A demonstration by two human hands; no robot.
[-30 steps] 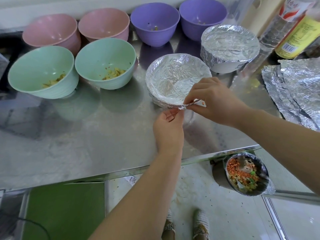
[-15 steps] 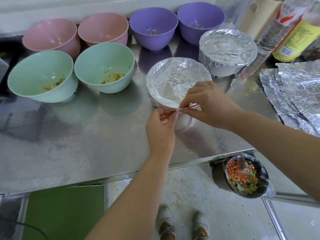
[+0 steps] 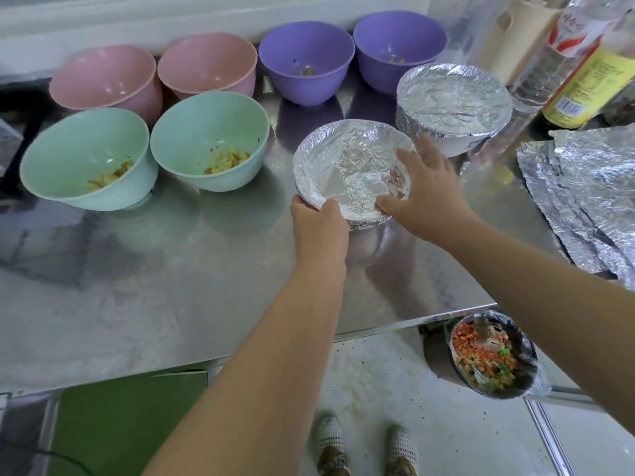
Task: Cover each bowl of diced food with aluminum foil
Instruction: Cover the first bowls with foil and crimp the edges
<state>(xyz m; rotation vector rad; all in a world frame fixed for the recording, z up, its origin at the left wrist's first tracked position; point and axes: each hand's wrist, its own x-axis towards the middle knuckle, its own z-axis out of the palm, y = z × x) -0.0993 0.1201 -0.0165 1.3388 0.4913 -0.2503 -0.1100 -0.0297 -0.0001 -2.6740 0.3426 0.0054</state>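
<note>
The left hand [image 3: 318,228] grips the near rim of the foil-covered bowl [image 3: 350,170] on the steel tabletop [image 3: 171,286], thumb on top. The right hand [image 3: 426,197] lies spread over its right edge, fingers straight. Just behind stands a second foil-covered bowl [image 3: 453,97]. Loose foil sheets [image 3: 584,194] lie to the right.

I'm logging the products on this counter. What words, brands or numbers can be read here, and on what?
No text here can be read.
Red and white label on the clear bottle: brush-like marks, too blurred to read.
Yellow label on the neighbouring bottle: small print and a barcode, too small to read.
Nothing else shows writing.
</note>
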